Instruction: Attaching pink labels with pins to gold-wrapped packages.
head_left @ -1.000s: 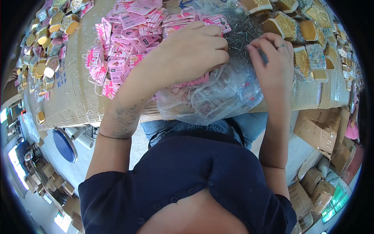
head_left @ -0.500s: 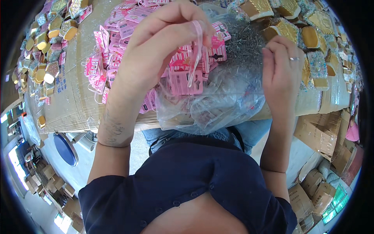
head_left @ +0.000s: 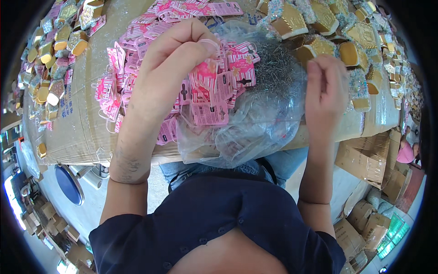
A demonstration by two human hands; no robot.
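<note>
My left hand (head_left: 178, 64) is raised over a heap of pink striped hang tags (head_left: 130, 64), its thumb and forefinger pinched together on a thin, pale plastic loop (head_left: 211, 42). Most of that loop is hidden by the fingers. Below it, several more tags lie on a crumpled clear plastic bag (head_left: 246, 130). Beside them is a pile of small dark metal pins (head_left: 276, 68). My right hand (head_left: 326, 86) hovers to the right of the pins, blurred, with its fingers curled in; I cannot make out what they hold.
Gold block-shaped ornaments with glittery trim (head_left: 292, 20) fill the far right, and more gold ornaments (head_left: 64, 39) stand at the far left. All lie on a cardboard-covered table (head_left: 84, 123). A blue round stool (head_left: 69, 185) and open cartons (head_left: 362, 160) are on the floor.
My left hand has moved slightly left and down in view; the dangling pale loop now shows far less. My right hand is shifted a little left and blurred. The whole view has tilted slightly.
</note>
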